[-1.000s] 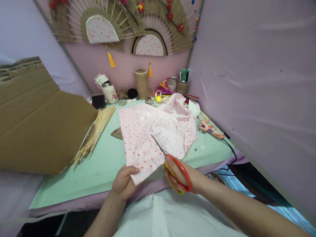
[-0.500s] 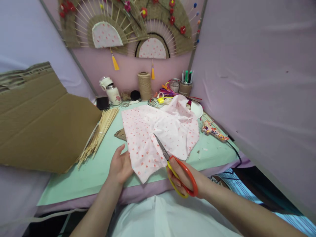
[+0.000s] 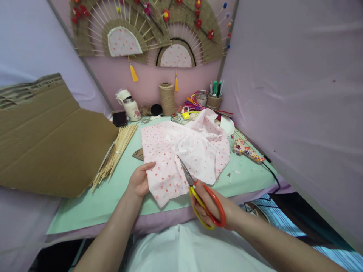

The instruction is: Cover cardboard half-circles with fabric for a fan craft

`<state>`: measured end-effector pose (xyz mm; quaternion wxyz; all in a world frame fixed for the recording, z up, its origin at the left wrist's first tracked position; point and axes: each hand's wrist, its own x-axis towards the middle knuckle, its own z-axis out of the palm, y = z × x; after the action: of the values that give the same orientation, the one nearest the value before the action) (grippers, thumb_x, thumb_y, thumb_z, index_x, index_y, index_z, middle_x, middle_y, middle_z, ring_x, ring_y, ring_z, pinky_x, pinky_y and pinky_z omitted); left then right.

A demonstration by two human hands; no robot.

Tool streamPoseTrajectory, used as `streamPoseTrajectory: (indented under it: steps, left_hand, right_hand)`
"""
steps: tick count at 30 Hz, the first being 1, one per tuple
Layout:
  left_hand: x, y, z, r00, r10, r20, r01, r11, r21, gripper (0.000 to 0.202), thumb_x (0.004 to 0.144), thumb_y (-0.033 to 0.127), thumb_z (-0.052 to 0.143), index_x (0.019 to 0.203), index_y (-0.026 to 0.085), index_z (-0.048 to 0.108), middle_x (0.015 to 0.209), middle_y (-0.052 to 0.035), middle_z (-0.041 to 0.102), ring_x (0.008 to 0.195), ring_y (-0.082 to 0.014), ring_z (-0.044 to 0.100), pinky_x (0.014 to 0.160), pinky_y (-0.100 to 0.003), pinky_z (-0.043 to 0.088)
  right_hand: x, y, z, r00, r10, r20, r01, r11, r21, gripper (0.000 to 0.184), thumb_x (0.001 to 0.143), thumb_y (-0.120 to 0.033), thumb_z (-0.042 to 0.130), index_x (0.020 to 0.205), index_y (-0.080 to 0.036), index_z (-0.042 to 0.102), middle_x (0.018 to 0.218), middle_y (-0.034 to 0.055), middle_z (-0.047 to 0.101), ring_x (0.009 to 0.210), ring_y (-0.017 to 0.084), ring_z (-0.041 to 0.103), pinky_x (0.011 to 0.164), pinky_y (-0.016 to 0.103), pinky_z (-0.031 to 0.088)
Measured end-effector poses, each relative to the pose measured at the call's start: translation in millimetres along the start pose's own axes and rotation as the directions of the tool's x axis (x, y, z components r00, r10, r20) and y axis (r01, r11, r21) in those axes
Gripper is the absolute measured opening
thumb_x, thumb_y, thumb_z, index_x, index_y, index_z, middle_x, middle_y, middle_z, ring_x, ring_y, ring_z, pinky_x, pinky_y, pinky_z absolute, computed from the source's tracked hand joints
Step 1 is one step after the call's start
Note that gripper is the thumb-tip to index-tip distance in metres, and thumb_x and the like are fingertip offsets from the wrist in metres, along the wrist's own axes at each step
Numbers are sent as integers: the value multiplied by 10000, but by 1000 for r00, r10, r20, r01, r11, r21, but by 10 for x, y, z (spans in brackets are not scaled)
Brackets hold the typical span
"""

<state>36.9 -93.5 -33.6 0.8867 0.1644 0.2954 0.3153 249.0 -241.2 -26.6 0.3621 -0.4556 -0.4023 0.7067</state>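
Observation:
A piece of pink fabric with small red dots [image 3: 161,166] lies crumpled across the table, its pale underside showing in the middle. My left hand [image 3: 141,178] grips its left edge, thumb on top and fingers underneath. In my right hand [image 3: 208,202] is a pair of scissors [image 3: 217,207] with one red and one yellow handle. The blades point up and left over the fabric and look close together. A small brown cardboard piece [image 3: 138,154] peeks out from under the fabric's left side.
A large cardboard sheet [image 3: 53,147] and a bundle of thin wooden sticks [image 3: 116,155] stand at the left. Behind the fabric are a bottle [image 3: 132,107], a twine spool [image 3: 167,99] and a pen holder [image 3: 214,101]. A flower-patterned glue gun [image 3: 248,151] with a cord lies right.
My left thumb has come down onto the fabric's left edge, closing the hand on it. The scissors have barely moved.

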Motion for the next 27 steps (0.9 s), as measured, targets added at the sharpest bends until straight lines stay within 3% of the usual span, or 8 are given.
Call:
streamPoseTrajectory:
  steps: [5, 12, 19, 27]
  left_hand:
    - [1, 47, -157, 986, -46, 163, 42, 999, 25, 782, 860, 102, 446, 1534, 81, 49, 1265, -192, 632, 1203, -325, 572, 1099, -519, 359]
    - [-15, 37, -148, 997, -8, 74, 3, 998, 58, 777, 846, 83, 435, 1536, 101, 80, 1300, -190, 608, 1210, -334, 563, 1118, -551, 317]
    - [-38, 20, -97, 1000, 25, 19, -26, 997, 70, 804, 808, 34, 466, 1532, 92, 119, 1305, -196, 601, 1205, -344, 561, 1098, -552, 359]
    - [-49, 14, -90, 999, 15, 39, -18, 997, 71, 810, 806, 25, 462, 1535, 106, 121, 1319, -186, 591, 1225, -342, 540, 1111, -548, 340]
  right_hand:
    - [-58, -43, 27, 1000, 23, -6, -23, 999, 48, 710, 765, -862, 291, 802, -183, 494, 497, -80, 420, 347, 68, 377, 397, 220, 329]
    - [-40, -119, 32, 995, 93, 34, -93, 996, 11, 764, 752, -885, 222, 789, -173, 499, 505, -55, 470, 373, 86, 428, 441, 240, 316]
    - [90, -238, 8, 988, 143, 63, -135, 983, -120, 775, 794, -852, 139, 569, -190, 475, 423, -8, 455, 418, 116, 455, 473, 255, 329]
    - [175, -182, 19, 989, 146, 12, -145, 987, -66, 749, 768, -876, 195, 531, -200, 416, 394, -24, 420, 368, 104, 446, 430, 246, 366]
